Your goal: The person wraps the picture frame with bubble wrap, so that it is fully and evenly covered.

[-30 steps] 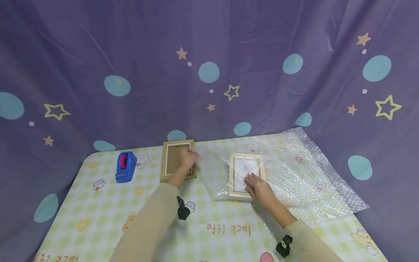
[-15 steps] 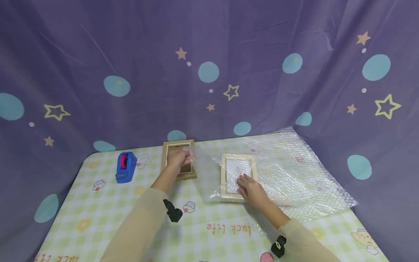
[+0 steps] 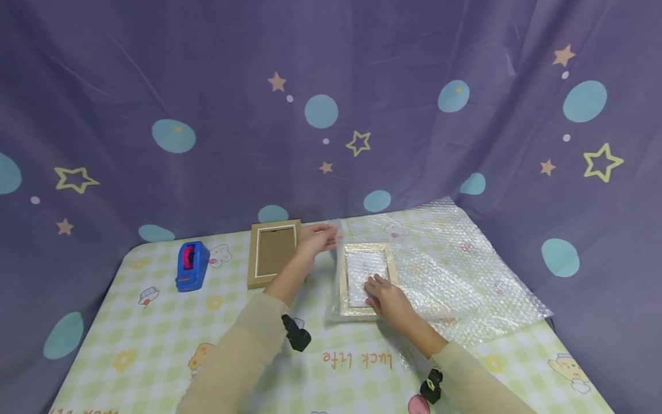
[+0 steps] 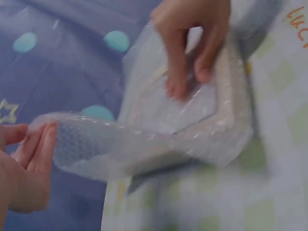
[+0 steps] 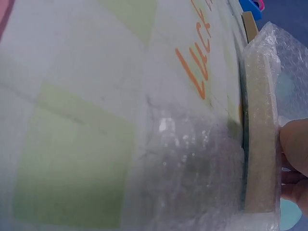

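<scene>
Left hand (image 3: 316, 238) now farther right, pinching bubble wrap (image 3: 450, 270) edge. Wrapped frame (image 3: 360, 273) on tabletop (image 3: 155, 339), just right of that hand, long axis running fore-aft. Right hand (image 3: 392, 303) nearer, pressing its face, not gripping.

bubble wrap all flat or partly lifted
Partly lifted: the left hand holds one end raised beside the pale frame; the right part of the bubble wrap lies spread on the table.

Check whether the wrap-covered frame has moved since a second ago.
Yes: the wrap-covered frame has shifted left in the head view, judged against the printed "luck life" lettering.
</scene>
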Demonstrator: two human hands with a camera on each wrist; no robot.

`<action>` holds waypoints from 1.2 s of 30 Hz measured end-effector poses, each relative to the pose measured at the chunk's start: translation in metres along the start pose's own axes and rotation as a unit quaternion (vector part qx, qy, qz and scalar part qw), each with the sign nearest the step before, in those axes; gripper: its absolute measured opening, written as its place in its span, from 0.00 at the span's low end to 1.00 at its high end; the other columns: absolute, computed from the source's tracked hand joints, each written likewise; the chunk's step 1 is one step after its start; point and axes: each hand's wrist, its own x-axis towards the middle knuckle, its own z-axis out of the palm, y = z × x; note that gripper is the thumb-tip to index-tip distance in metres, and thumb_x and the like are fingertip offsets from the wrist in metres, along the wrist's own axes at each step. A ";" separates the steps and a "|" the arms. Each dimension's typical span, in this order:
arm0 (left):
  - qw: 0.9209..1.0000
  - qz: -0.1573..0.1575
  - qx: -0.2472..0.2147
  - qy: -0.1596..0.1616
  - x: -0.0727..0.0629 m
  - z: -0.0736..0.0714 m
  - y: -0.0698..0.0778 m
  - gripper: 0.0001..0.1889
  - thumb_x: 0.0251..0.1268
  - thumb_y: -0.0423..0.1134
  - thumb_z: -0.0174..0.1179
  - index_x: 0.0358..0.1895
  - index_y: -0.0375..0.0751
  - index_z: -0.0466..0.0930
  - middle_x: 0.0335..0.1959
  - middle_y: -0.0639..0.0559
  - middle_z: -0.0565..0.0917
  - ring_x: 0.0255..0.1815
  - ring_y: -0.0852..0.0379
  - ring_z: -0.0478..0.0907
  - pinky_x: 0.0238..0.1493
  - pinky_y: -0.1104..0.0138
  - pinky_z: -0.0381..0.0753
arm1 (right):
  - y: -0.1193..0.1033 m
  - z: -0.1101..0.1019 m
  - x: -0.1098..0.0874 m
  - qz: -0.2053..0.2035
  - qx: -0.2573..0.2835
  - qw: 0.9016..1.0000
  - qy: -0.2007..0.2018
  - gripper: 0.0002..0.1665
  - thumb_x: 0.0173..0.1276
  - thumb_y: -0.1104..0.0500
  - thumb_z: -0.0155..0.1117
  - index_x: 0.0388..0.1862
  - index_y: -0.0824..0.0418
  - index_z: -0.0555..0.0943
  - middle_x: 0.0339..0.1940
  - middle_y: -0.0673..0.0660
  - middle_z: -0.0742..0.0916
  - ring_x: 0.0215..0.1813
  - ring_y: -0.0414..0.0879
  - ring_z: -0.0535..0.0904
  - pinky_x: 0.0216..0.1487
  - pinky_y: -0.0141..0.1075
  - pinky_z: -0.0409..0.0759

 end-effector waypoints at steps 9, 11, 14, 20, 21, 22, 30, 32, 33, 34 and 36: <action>0.989 0.086 0.107 -0.054 0.009 0.060 -0.038 0.10 0.59 0.34 0.64 0.41 0.30 0.85 0.33 0.37 0.88 0.27 0.56 0.88 0.33 0.73 0.85 | 0.007 0.001 0.003 -0.017 0.006 1.000 0.004 0.20 0.56 0.60 0.71 0.48 0.66 0.84 0.51 0.64 0.87 0.57 0.62 0.81 0.58 0.49 0.81; 0.978 0.113 0.166 -0.062 0.009 0.067 -0.046 0.09 0.59 0.35 0.65 0.38 0.33 0.86 0.32 0.38 0.89 0.30 0.52 0.88 0.30 0.75 0.83 | 0.008 0.000 0.004 -0.025 0.006 1.000 0.010 0.17 0.56 0.60 0.72 0.44 0.65 0.85 0.47 0.62 0.88 0.56 0.61 0.82 0.57 0.48 0.81; 0.955 0.152 0.245 -0.067 0.008 0.075 -0.053 0.07 0.57 0.36 0.65 0.35 0.36 0.87 0.29 0.42 0.89 0.31 0.51 0.88 0.31 0.75 0.82 | 0.010 -0.001 0.006 -0.024 0.012 0.999 0.017 0.14 0.55 0.59 0.73 0.39 0.64 0.85 0.45 0.62 0.89 0.53 0.59 0.84 0.53 0.46 0.84; 0.927 0.182 0.323 -0.057 0.006 0.083 -0.060 0.05 0.57 0.37 0.65 0.33 0.39 0.87 0.29 0.47 0.90 0.34 0.53 0.88 0.43 0.65 0.84 | 0.011 -0.002 0.006 -0.017 0.025 0.999 0.022 0.09 0.56 0.58 0.72 0.29 0.60 0.81 0.35 0.56 0.87 0.37 0.49 0.84 0.39 0.40 0.85; 0.926 0.180 0.327 -0.056 0.006 0.084 -0.061 0.05 0.58 0.36 0.65 0.34 0.39 0.87 0.29 0.47 0.90 0.35 0.53 0.88 0.45 0.65 0.84 | 0.011 -0.002 0.005 -0.016 0.027 0.999 0.022 0.09 0.56 0.58 0.72 0.28 0.60 0.81 0.33 0.55 0.87 0.36 0.48 0.84 0.38 0.39 0.84; 0.927 0.177 0.327 -0.055 0.006 0.085 -0.062 0.05 0.58 0.36 0.65 0.34 0.39 0.87 0.30 0.47 0.90 0.36 0.52 0.88 0.45 0.65 0.85 | 0.011 -0.001 0.005 -0.014 0.032 0.999 0.021 0.09 0.56 0.58 0.72 0.28 0.60 0.80 0.33 0.55 0.87 0.36 0.48 0.84 0.38 0.39 0.84; 0.941 0.152 0.299 -0.034 0.012 0.091 -0.065 0.07 0.61 0.37 0.62 0.37 0.38 0.87 0.34 0.45 0.90 0.40 0.51 0.88 0.43 0.64 0.86 | 0.016 0.003 0.002 -0.020 0.050 0.998 0.029 0.10 0.57 0.58 0.71 0.36 0.62 0.85 0.42 0.60 0.89 0.52 0.58 0.84 0.53 0.46 0.84; 0.945 0.146 0.291 -0.024 0.014 0.092 -0.064 0.07 0.61 0.37 0.62 0.36 0.38 0.87 0.32 0.45 0.90 0.39 0.51 0.88 0.43 0.64 0.86 | 0.017 0.005 0.002 -0.030 0.041 0.998 0.029 0.11 0.57 0.58 0.71 0.36 0.62 0.85 0.42 0.59 0.89 0.52 0.57 0.84 0.53 0.46 0.84; 0.946 0.142 0.289 -0.020 0.014 0.092 -0.064 0.07 0.60 0.37 0.62 0.36 0.38 0.87 0.32 0.45 0.90 0.39 0.51 0.88 0.43 0.64 0.86 | 0.017 0.005 0.003 -0.035 0.039 0.998 0.028 0.10 0.57 0.58 0.71 0.36 0.62 0.85 0.41 0.59 0.89 0.52 0.57 0.84 0.53 0.46 0.84; 0.946 0.141 0.290 -0.019 0.015 0.093 -0.064 0.07 0.60 0.37 0.63 0.36 0.39 0.87 0.31 0.46 0.90 0.39 0.51 0.88 0.43 0.64 0.86 | 0.017 0.005 0.003 -0.040 0.037 0.998 0.030 0.10 0.56 0.58 0.72 0.36 0.62 0.85 0.40 0.59 0.89 0.52 0.57 0.84 0.52 0.46 0.84; 0.946 0.136 0.292 -0.020 0.017 0.094 -0.065 0.07 0.61 0.37 0.62 0.36 0.39 0.87 0.30 0.46 0.90 0.38 0.52 0.88 0.44 0.65 0.85 | 0.019 0.005 0.004 -0.048 0.034 0.998 0.032 0.10 0.56 0.58 0.72 0.35 0.61 0.84 0.41 0.59 0.89 0.52 0.57 0.84 0.51 0.46 0.85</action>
